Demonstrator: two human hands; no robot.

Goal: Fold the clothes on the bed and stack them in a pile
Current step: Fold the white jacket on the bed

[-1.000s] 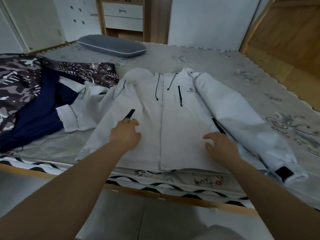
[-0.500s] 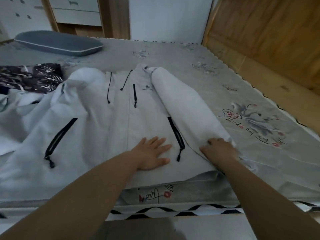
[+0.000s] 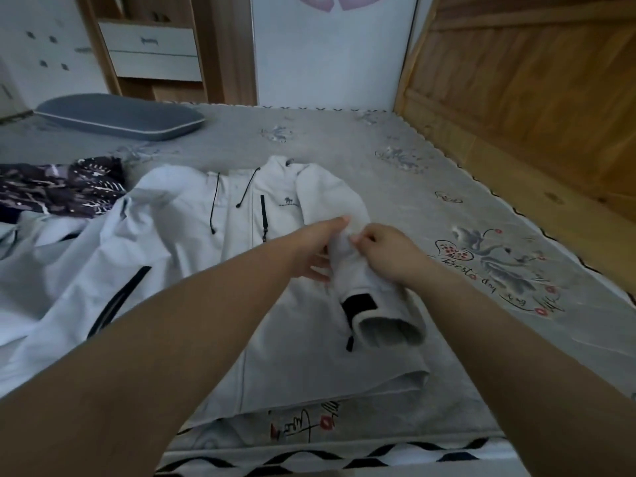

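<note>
Lying flat on the bed point(image 3: 344, 146), a smooth white jacket point(image 3: 192, 235); its tubular sleeve point(image 3: 358, 270) is gripped by both hands: left point(image 3: 316, 251), right point(image 3: 389, 254).

A white jacket point(image 3: 192, 270) is spread on the bed point(image 3: 430, 187); its sleeve point(image 3: 347, 270), at centre, is gripped by the left hand point(image 3: 316, 249) and right hand point(image 3: 389, 253). A pillow point(image 3: 117, 117) is seen at ten o'clock.

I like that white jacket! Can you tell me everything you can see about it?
The white jacket lies front-up and spread out on the grey bed sheet. It looks like thin, smooth cloth, with black zippers, two black drawstrings hanging at the collar and a tiny dark logo on the chest. One sleeve is brought across the front; its open cuff, with a black tab, points toward the camera. The left hand and right hand both grip that sleeve.
</note>
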